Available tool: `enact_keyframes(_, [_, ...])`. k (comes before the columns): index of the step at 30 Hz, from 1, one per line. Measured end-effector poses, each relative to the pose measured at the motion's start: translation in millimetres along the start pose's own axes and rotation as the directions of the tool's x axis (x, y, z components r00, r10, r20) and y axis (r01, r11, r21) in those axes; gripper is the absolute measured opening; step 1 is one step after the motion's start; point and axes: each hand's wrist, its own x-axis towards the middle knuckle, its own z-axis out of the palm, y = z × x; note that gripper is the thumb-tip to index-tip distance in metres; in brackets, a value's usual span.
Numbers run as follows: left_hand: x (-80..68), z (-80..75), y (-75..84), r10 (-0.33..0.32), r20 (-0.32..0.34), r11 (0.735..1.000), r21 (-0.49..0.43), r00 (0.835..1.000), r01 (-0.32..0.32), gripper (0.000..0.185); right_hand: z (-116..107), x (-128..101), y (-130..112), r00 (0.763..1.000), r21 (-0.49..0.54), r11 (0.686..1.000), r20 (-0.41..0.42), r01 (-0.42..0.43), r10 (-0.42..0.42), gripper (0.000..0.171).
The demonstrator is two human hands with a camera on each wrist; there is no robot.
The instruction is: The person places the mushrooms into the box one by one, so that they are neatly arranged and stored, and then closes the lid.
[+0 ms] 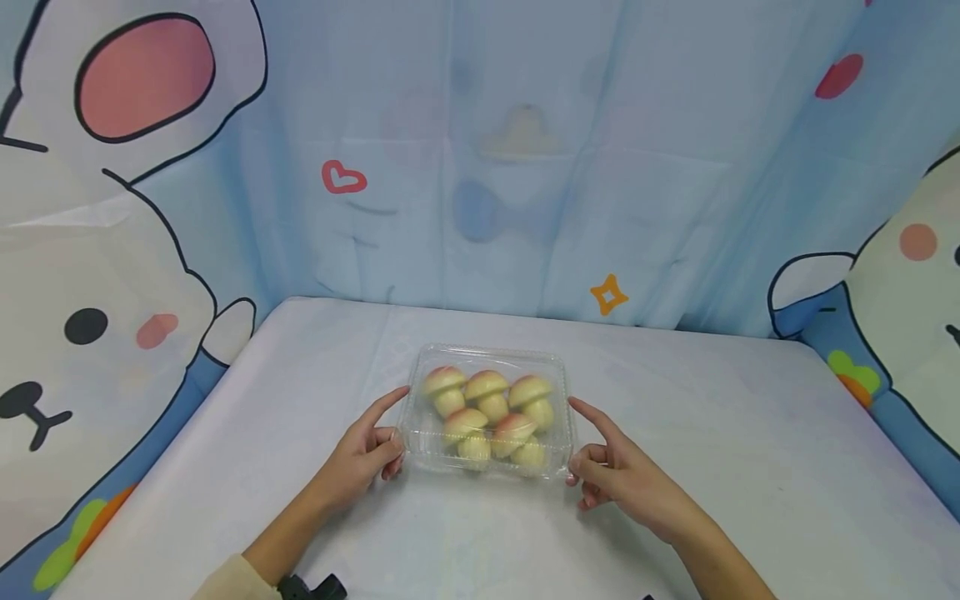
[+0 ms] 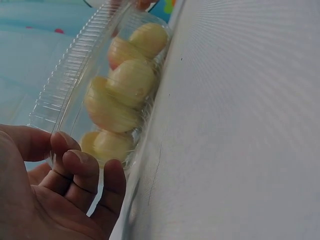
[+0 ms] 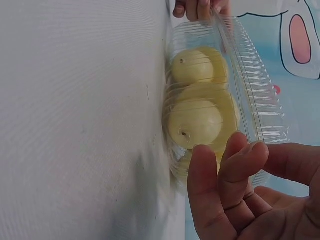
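Observation:
A clear plastic clamshell box (image 1: 487,353) sits near the middle of the white table, its lid down. Inside lie several pale yellow toy mushrooms (image 1: 487,386) with reddish tints on their caps. My left hand (image 1: 352,461) pinches the box's near left corner between thumb and curled fingers, the index finger stretched along its side. At the opposite near corner, my right hand (image 1: 630,477) pinches the rim likewise, index finger pointing along the right side. Both wrist views show the ridged lid edge (image 2: 65,75) and thumbs at the rim; the box's base is close over the tabletop.
The white-covered table (image 1: 720,433) extends to both sides of the box. Behind it hangs a light blue curtain (image 1: 420,233) with cartoon figures. A small black object (image 1: 315,587) is by the left wrist.

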Motion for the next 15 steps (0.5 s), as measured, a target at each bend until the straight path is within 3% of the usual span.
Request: enact_keyframes(15, [-0.5, 0.6, -0.5, 0.03, 0.005, 1.0, -0.007, 1.0, -0.03, 0.067, -0.5, -2.7, -0.9, 1.0, -0.041, 0.999, 0.007, 0.019, -0.019, 0.082])
